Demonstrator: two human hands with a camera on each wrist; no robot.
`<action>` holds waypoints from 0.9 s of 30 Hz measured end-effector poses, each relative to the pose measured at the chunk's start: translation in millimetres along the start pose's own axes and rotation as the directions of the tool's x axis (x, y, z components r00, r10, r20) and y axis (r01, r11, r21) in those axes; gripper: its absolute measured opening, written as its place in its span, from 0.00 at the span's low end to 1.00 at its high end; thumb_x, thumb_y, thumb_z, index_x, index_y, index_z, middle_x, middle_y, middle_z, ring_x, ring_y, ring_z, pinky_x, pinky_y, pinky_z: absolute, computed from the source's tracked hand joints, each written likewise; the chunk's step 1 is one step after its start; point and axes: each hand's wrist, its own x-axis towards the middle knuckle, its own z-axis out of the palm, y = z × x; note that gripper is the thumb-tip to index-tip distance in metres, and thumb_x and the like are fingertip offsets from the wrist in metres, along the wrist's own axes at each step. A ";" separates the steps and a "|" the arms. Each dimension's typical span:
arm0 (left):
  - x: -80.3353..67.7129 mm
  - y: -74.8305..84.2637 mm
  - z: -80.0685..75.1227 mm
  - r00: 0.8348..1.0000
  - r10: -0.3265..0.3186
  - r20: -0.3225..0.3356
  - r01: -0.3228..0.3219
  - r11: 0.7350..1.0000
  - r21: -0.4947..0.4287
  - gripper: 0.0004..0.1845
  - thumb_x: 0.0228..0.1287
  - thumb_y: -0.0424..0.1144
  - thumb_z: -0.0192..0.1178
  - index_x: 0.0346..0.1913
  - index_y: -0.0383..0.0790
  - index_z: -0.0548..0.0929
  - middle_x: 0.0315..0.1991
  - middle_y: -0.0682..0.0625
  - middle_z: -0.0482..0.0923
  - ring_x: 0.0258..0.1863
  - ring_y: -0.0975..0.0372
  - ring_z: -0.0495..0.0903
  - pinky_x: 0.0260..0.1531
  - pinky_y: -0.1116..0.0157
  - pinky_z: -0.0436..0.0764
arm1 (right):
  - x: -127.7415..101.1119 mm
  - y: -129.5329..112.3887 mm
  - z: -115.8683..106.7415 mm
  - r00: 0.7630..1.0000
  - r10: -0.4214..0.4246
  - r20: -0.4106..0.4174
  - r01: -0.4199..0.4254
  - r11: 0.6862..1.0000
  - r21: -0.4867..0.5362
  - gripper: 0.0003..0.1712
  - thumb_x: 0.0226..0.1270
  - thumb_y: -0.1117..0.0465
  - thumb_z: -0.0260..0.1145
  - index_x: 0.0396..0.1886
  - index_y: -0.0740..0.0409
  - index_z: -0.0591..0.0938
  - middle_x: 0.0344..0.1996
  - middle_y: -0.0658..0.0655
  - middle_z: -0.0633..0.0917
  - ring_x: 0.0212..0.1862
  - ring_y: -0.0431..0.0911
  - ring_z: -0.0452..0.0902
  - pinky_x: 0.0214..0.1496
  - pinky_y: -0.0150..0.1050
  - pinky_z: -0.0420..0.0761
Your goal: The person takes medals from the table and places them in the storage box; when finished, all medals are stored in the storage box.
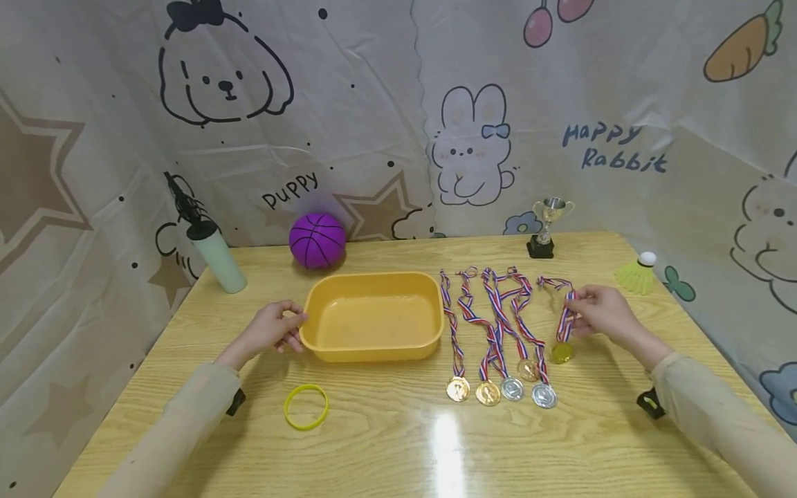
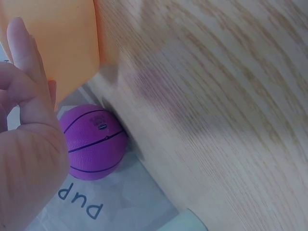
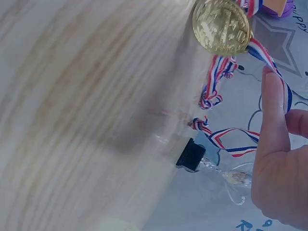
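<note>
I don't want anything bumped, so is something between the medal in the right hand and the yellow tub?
Yes. Five other medals lie on the table between the right hand with its gold medal and the yellow tub. Lifting over them probably works.

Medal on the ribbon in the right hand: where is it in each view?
Head: the gold medal is right of centre, below and left of the right hand, on its ribbon.
Left wrist: not in it.
Right wrist: at the top, right of centre.
Shared landmark: the purple ball, back left in head, left of centre in left wrist, top right corner in right wrist.
</note>
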 end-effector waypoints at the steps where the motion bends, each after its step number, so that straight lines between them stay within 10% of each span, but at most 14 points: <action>1: -0.1 -0.4 -0.1 1.000 0.003 0.001 -0.003 1.000 0.000 0.18 0.74 0.40 0.50 0.55 0.27 0.69 0.20 0.49 0.82 0.19 0.59 0.84 0.13 0.73 0.70 | -0.1 -1.5 -0.2 1.000 -0.002 0.002 0.002 1.000 0.003 0.17 0.72 0.63 0.54 0.47 0.78 0.69 0.25 0.48 0.83 0.25 0.39 0.83 0.34 0.43 0.85; 15: -0.1 2.4 -1.2 1.000 0.011 0.004 -0.011 1.000 0.008 0.19 0.74 0.40 0.50 0.56 0.26 0.68 0.20 0.50 0.82 0.20 0.56 0.85 0.12 0.73 0.69 | -8.6 -56.2 3.5 0.998 -0.059 0.026 0.056 0.991 0.118 0.16 0.74 0.60 0.55 0.46 0.73 0.69 0.24 0.43 0.85 0.27 0.38 0.84 0.36 0.36 0.85; 27: -3.0 5.8 -0.7 1.000 0.005 0.004 -0.006 1.000 0.007 0.20 0.74 0.42 0.50 0.56 0.27 0.68 0.21 0.50 0.82 0.20 0.57 0.85 0.12 0.72 0.70 | -13.2 -122.8 52.4 0.978 -0.133 0.162 0.083 0.955 0.284 0.14 0.72 0.61 0.57 0.44 0.70 0.70 0.23 0.46 0.82 0.24 0.39 0.83 0.33 0.36 0.85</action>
